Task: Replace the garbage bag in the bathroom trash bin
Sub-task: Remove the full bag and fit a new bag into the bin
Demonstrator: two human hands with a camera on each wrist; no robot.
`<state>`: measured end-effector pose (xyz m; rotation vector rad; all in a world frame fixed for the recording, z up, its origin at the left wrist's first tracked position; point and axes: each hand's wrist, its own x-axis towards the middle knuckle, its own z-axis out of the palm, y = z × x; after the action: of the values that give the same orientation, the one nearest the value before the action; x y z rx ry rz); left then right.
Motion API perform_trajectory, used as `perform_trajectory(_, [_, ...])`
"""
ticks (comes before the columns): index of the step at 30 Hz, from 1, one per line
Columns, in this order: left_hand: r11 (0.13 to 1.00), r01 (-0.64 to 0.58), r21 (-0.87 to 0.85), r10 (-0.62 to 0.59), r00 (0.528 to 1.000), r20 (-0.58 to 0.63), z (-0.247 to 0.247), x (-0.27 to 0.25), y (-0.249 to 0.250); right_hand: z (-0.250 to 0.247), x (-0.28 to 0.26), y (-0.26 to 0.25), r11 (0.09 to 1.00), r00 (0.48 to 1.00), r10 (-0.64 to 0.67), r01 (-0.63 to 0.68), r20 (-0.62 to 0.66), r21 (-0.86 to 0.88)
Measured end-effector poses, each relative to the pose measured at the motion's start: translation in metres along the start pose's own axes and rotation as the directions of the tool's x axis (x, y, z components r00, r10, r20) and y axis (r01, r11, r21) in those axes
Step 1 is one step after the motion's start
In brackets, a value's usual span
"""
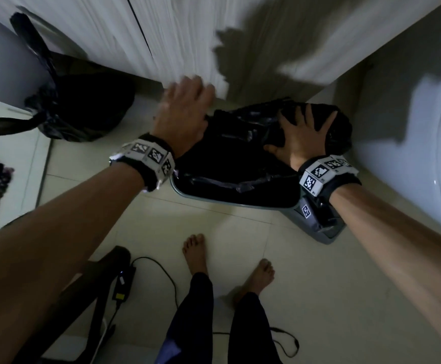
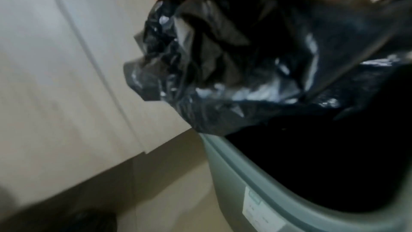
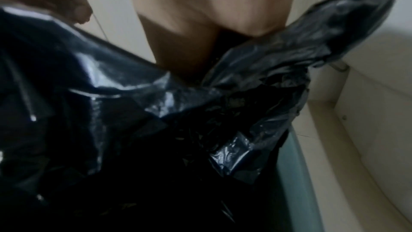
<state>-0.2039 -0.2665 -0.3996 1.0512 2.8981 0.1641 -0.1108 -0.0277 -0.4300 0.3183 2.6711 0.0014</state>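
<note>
Old tied bag sits on the floor by the cabinet, left of the bin. Step in hand looks like fitting the new liner over the rim. Left hand grips bunched liner at the far-left rim corner, fingers curled. Right hand is spread flat, pressing liner at the far-right corner. Next, probably: fold the edge down outside the rim, evenly.
</note>
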Motion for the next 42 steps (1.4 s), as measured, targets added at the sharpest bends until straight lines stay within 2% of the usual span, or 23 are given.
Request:
perform_trajectory(2, [0.96, -0.27, -0.078, 0.274, 0.961, 0.035, -0.003, -0.01, 0.013, -0.003, -0.004, -0.006, 0.998, 0.997, -0.048, 0.051, -0.067, 0.038])
perform_trajectory(3, [0.933, -0.346, -0.099, 0.355, 0.93, 0.095, -0.001, -0.015, 0.015, -0.004, -0.005, -0.008, 0.996, 0.994, -0.062, 0.067, -0.085, 0.053])
perform_trajectory(4, [0.923, -0.375, -0.082, 0.383, 0.916, 0.123, 0.003, -0.018, 0.014, -0.005, -0.007, -0.009, 0.995, 0.993, -0.071, 0.078, -0.091, 0.066])
perform_trajectory(5, [0.935, -0.349, -0.068, 0.355, 0.919, 0.169, 0.008, -0.019, 0.01, -0.005, -0.008, -0.009, 0.994, 0.993, -0.076, 0.083, -0.092, 0.075])
perform_trajectory(8, [0.995, -0.093, -0.044, 0.102, 0.944, 0.313, 0.011, -0.016, -0.004, -0.005, -0.008, -0.004, 0.994, 0.996, -0.073, 0.078, -0.059, 0.08])
perform_trajectory(11, [0.994, -0.019, 0.103, -0.017, 0.941, 0.339, 0.02, -0.013, -0.006, -0.005, -0.007, -0.001, 0.997, 0.998, -0.057, 0.057, -0.003, 0.052])
perform_trajectory(14, [0.979, 0.033, 0.202, -0.117, 0.899, 0.422, 0.036, -0.013, 0.0, -0.002, -0.005, -0.001, 0.998, 0.997, -0.053, 0.052, 0.052, 0.037])
perform_trajectory(16, [0.982, 0.116, 0.147, -0.171, 0.873, 0.458, 0.046, -0.014, 0.0, 0.002, -0.003, -0.001, 0.997, 0.995, -0.04, 0.033, 0.093, 0.073])
perform_trajectory(19, [0.959, 0.282, -0.03, -0.231, 0.84, 0.491, 0.059, -0.014, -0.01, 0.01, 0.0, 0.002, 0.98, 0.987, 0.021, -0.051, 0.158, 0.194])
perform_trajectory(22, [0.821, 0.51, -0.257, -0.305, 0.771, 0.559, 0.07, -0.016, -0.029, 0.019, -0.001, 0.009, 0.951, 0.987, 0.05, -0.094, 0.155, 0.296])
perform_trajectory(24, [0.755, 0.588, -0.29, -0.298, 0.702, 0.647, 0.074, -0.02, -0.038, 0.021, -0.001, 0.012, 0.943, 0.986, 0.07, -0.115, 0.152, 0.312])
perform_trajectory(25, [0.752, 0.6, -0.273, -0.304, 0.684, 0.663, 0.074, -0.023, -0.041, 0.02, 0.001, 0.012, 0.941, 0.984, 0.086, -0.132, 0.158, 0.312])
perform_trajectory(26, [0.767, 0.592, -0.248, -0.321, 0.688, 0.651, 0.073, -0.028, -0.043, 0.018, 0.001, 0.012, 0.942, 0.981, 0.104, -0.15, 0.164, 0.302])
perform_trajectory(27, [0.796, 0.566, -0.215, -0.349, 0.72, 0.599, 0.071, -0.032, -0.043, 0.016, 0.001, 0.011, 0.947, 0.981, 0.12, -0.159, 0.15, 0.281])
perform_trajectory(29, [0.869, 0.47, -0.157, -0.366, 0.823, 0.434, 0.058, -0.037, -0.038, 0.012, -0.002, 0.007, 0.969, 0.99, 0.13, -0.14, 0.059, 0.204])
perform_trajectory(31, [0.921, 0.355, -0.162, -0.307, 0.915, 0.261, 0.041, -0.038, -0.027, 0.01, -0.01, 0.004, 0.989, 0.992, 0.109, -0.102, -0.058, 0.108])
perform_trajectory(32, [0.93, 0.318, -0.183, -0.278, 0.937, 0.213, 0.032, -0.036, -0.018, 0.01, -0.014, 0.003, 0.992, 0.99, 0.104, -0.097, -0.096, 0.079])
perform_trajectory(34, [0.932, 0.289, -0.22, -0.24, 0.945, 0.224, 0.022, -0.035, -0.004, 0.01, -0.021, 0.006, 0.989, 0.988, 0.133, -0.127, -0.083, 0.075])
perform_trajectory(35, [0.922, 0.318, -0.223, -0.255, 0.929, 0.27, 0.024, -0.038, -0.001, 0.011, -0.024, 0.009, 0.98, 0.985, 0.169, -0.164, -0.037, 0.112])
perform_trajectory(37, [0.85, 0.464, -0.249, -0.357, 0.856, 0.374, 0.032, -0.047, -0.001, 0.014, -0.03, 0.019, 0.931, 0.963, 0.253, -0.269, 0.094, 0.248])
perform_trajectory(39, [0.684, 0.633, -0.362, -0.464, 0.761, 0.453, 0.04, -0.06, -0.003, 0.019, -0.039, 0.027, 0.83, 0.929, 0.314, -0.369, 0.196, 0.418])
perform_trajectory(41, [0.533, 0.725, -0.437, -0.521, 0.687, 0.506, 0.048, -0.074, -0.002, 0.025, -0.05, 0.03, 0.728, 0.909, 0.344, -0.417, 0.236, 0.543])
perform_trajectory(42, [0.482, 0.745, -0.461, -0.526, 0.667, 0.529, 0.05, -0.08, -0.001, 0.027, -0.055, 0.03, 0.695, 0.9, 0.352, -0.435, 0.257, 0.572])
